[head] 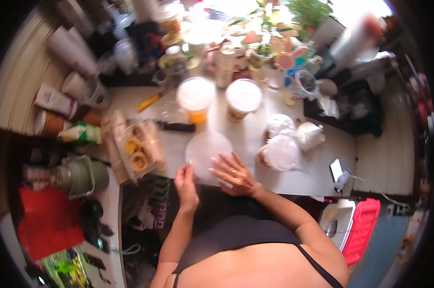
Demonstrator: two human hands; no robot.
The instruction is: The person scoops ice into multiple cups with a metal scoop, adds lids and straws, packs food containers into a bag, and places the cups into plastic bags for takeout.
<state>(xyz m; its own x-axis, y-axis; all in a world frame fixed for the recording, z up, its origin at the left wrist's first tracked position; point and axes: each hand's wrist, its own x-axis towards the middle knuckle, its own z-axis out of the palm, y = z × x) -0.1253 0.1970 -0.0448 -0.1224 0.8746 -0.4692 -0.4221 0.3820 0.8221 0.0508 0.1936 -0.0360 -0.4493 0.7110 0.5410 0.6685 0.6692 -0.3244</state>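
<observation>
A round, translucent white plastic lid or disc [208,153] lies or is held at the near edge of the white table. My left hand [187,185] pinches its left rim between thumb and fingers. Spread across its lower right part is my right hand [235,175], palm down, with a ring on one finger. Beyond the disc stand a tub with a white lid and orange contents [196,95] and a second white-lidded tub [243,95]. To the right are two more covered tubs, one in front [282,153] and one behind [281,126].
Left of the disc lie a black-handled knife [177,126], a yellow-handled tool [148,103] and a clear pack of ring-shaped food [139,153]. On the right are a crumpled white bundle [309,135] and a phone with a cable [335,170]. Plants and cups crowd the back.
</observation>
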